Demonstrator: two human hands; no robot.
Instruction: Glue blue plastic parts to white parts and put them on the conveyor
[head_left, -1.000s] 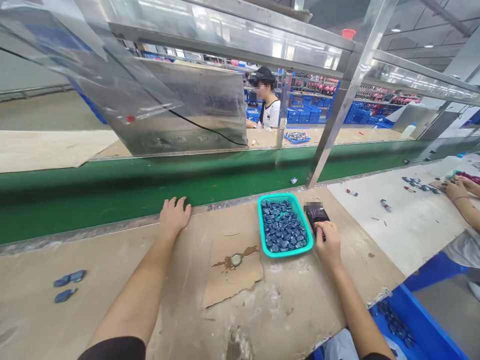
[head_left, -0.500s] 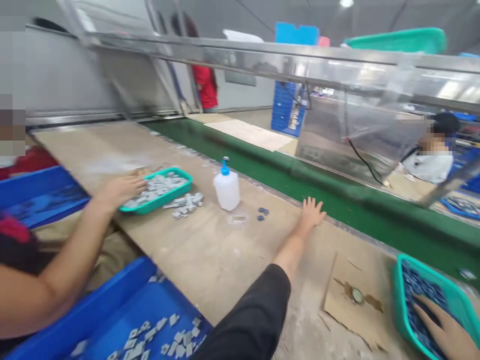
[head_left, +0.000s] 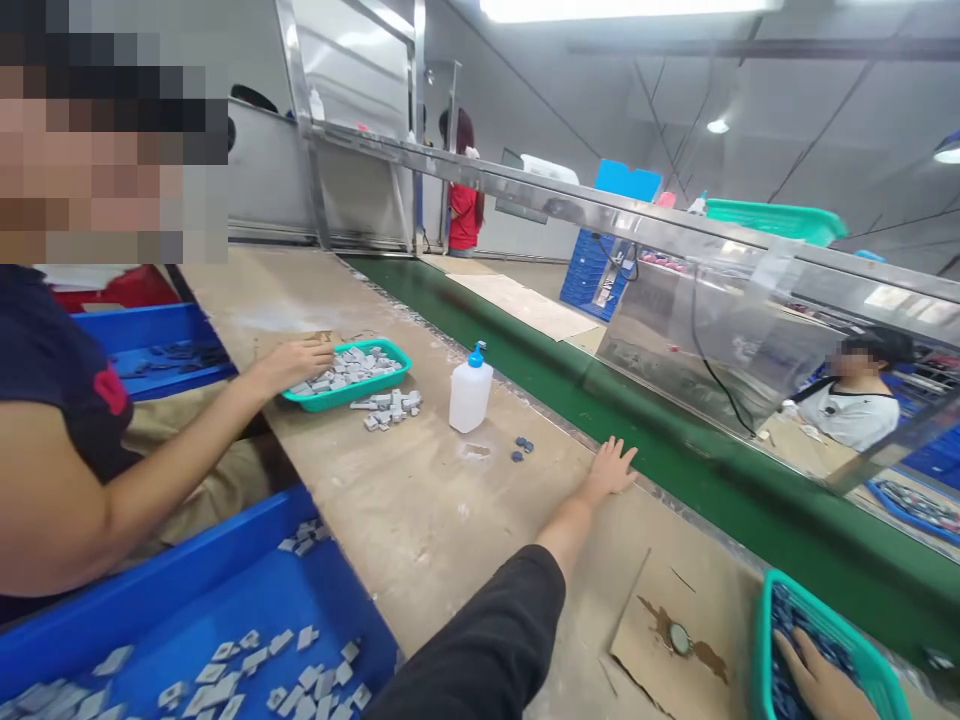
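Note:
My left hand (head_left: 611, 470) lies flat and open on the brown worktable (head_left: 420, 500), at the edge beside the green conveyor belt (head_left: 675, 460). My right hand (head_left: 821, 680) rests inside a teal basket (head_left: 757, 640) of dark blue parts at the lower right, fingers spread on the parts; whether it grips any cannot be told. A piece of cardboard with a small round cap and a brown stain (head_left: 679, 640) lies between my hands. Three dark blue parts (head_left: 521, 448) lie ahead of my left hand.
A white bottle with a blue pump (head_left: 469, 392) stands on the table. A co-worker at left has a hand (head_left: 296, 360) at a teal tray of grey parts (head_left: 349, 372). Blue bins (head_left: 247, 600) hold grey parts. Other people work across the belt.
My view has swung left from the basket to the co-worker's side. My left hand stays flat at the table edge. My right hand moved from a dark object beside the basket into the basket.

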